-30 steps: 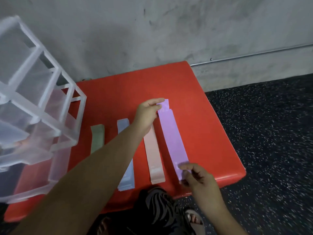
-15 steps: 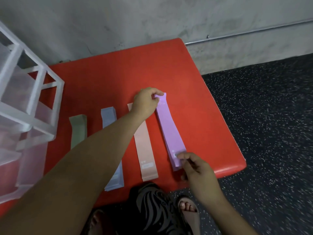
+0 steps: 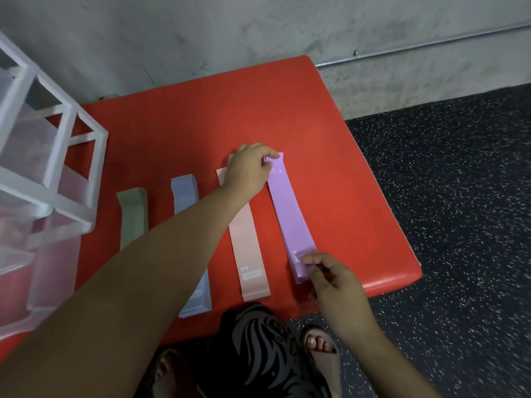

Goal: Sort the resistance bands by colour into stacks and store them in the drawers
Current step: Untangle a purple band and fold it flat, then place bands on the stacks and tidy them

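Note:
Four flat stacks of resistance bands lie side by side on the red bench (image 3: 184, 124). From left to right they are green (image 3: 132, 216), blue (image 3: 185, 193), pink (image 3: 247, 248) and purple (image 3: 290, 214). My left hand (image 3: 250, 170) pinches the far end of the purple bands. At their near end my right hand (image 3: 333, 280) pinches the same stack between thumb and fingers. My left forearm crosses over the blue stack and hides the near part of the green one.
A translucent white drawer unit (image 3: 43, 179) stands on the bench at the left. Behind the bench runs a grey concrete wall. Dark speckled floor (image 3: 459, 225) lies to the right. My knees and sandalled feet show below the bench's near edge.
Both hands have kept their hold on the purple stack's two ends. The stack's top band now lies more squarely over the ones beneath it. The view has tilted downward.

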